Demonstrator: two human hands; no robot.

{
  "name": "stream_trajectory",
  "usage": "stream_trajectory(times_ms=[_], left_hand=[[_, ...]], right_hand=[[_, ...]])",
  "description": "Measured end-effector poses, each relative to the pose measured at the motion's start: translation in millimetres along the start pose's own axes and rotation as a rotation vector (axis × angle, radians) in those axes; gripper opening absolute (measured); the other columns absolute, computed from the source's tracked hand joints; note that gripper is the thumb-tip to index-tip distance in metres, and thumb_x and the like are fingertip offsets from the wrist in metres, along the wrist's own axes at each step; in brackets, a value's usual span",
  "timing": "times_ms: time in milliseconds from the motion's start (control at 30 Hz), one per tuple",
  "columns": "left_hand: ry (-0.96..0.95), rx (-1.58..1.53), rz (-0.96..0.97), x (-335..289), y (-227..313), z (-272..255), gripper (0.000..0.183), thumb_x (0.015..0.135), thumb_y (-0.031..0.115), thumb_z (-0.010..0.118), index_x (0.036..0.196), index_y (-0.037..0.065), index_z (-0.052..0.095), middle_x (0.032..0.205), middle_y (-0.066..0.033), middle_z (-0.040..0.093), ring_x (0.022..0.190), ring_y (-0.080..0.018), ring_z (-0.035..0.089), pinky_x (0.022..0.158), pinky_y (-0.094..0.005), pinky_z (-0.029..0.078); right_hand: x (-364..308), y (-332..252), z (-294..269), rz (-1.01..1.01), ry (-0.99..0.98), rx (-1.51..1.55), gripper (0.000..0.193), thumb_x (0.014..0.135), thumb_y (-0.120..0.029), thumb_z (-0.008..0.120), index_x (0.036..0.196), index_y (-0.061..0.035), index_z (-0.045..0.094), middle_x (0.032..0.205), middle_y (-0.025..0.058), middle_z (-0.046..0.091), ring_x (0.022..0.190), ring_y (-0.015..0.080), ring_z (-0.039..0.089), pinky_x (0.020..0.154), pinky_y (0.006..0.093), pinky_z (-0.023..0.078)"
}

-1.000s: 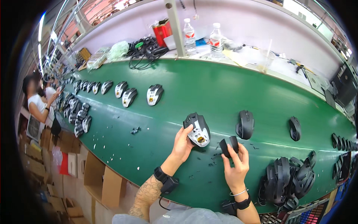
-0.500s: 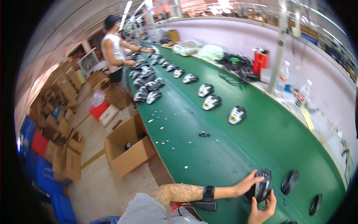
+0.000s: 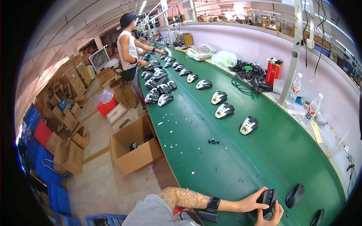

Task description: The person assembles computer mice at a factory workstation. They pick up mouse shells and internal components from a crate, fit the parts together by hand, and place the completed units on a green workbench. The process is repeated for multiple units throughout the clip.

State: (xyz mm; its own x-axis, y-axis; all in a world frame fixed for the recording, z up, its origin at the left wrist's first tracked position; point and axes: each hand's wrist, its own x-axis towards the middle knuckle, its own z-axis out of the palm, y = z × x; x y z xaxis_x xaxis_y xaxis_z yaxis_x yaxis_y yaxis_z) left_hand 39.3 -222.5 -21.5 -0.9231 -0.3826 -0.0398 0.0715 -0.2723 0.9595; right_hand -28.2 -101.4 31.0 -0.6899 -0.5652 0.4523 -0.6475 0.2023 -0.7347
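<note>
A black computer mouse point(image 3: 269, 196) is held between my two hands at the lower right, low over the green bench point(image 3: 203, 169). My left hand point(image 3: 253, 202) grips its left side, with fingers along the far end and the thumb across the near side. Closed on its near right side is my right hand point(image 3: 274, 216), partly cut off by the lower edge. Just right of the hands lies a black mouse point(image 3: 295, 196), and a black mouse part or shell point(image 3: 318, 217) is nearer the rim. A white-and-black mouse point(image 3: 249, 125) lies farther up the bench.
More white-and-black mice point(image 3: 164, 99) form rows toward a co-worker point(image 3: 128, 49) in a white sleeveless top. A small black part point(image 3: 213, 141) and white scraps lie mid-bench. An open cardboard box point(image 3: 137, 160) stands left of the bench. Bottles point(image 3: 312, 109) and cables point(image 3: 249, 75) line the right ledge.
The mouse in my hands has turned from upright on its side to a flatter pose. The whole view has shifted slightly. The co-worker stays at the far bench.
</note>
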Motion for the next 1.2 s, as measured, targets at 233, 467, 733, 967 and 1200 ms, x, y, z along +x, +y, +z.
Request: stream_trajectory(times_ms=[233,467,733,967,1200], left_hand=[[0.056,-0.073,0.056,2.3,-13.0,1.8,0.066,0.082,0.016,0.070,0.133,0.003,0.031,0.121,-0.0102,0.045,0.116,-0.0174,0.044,0.100,-0.0329,0.037],[0.128,-0.113,0.034,5.0,-22.7,2.1,0.062,0.078,0.012,0.071,0.128,0.006,0.035,0.114,-0.0085,0.050,0.108,-0.0166,0.048,0.093,-0.0311,0.042],[0.139,-0.022,0.165,11.2,-29.2,1.9,0.054,0.081,0.021,0.071,0.123,0.006,0.042,0.102,-0.0064,0.056,0.094,-0.0142,0.054,0.087,-0.0298,0.045],[0.307,0.107,0.310,11.3,-19.7,-0.3,0.062,0.065,0.011,0.078,0.117,0.006,0.045,0.101,-0.0065,0.054,0.095,-0.0156,0.052,0.085,-0.0327,0.045],[0.450,-0.281,0.121,26.2,-18.0,-10.2,0.075,0.064,0.007,0.079,0.129,0.003,0.040,0.112,-0.0091,0.054,0.106,-0.0196,0.049,0.094,-0.0346,0.041]], right_hand=[[-4.5,-0.1,2.4,-0.041,-0.022,-0.060,0.047,0.073,-0.014,0.079,0.116,-0.0033,0.063,0.105,0.0151,0.057,0.095,0.0329,0.056,0.083,0.0408,0.046],[-9.5,0.2,10.2,-0.052,-0.040,-0.079,0.047,0.078,-0.019,0.075,0.120,-0.0042,0.062,0.114,0.0167,0.054,0.102,0.0335,0.053,0.089,0.0416,0.043],[-13.1,6.4,13.9,-0.095,0.026,-0.154,0.049,0.078,-0.029,0.075,0.120,-0.0067,0.063,0.112,0.0153,0.054,0.099,0.0323,0.054,0.085,0.0406,0.045],[-13.9,18.4,20.7,-0.074,0.004,-0.007,0.053,0.079,-0.012,0.075,0.127,-0.0046,0.056,0.119,0.0140,0.049,0.099,0.0281,0.056,0.088,0.0369,0.048],[-21.9,50.4,28.6,0.453,0.067,0.540,0.028,0.089,-0.020,0.066,0.110,-0.0026,0.058,0.097,0.0106,0.054,0.080,0.0209,0.054,0.069,0.0308,0.048]])
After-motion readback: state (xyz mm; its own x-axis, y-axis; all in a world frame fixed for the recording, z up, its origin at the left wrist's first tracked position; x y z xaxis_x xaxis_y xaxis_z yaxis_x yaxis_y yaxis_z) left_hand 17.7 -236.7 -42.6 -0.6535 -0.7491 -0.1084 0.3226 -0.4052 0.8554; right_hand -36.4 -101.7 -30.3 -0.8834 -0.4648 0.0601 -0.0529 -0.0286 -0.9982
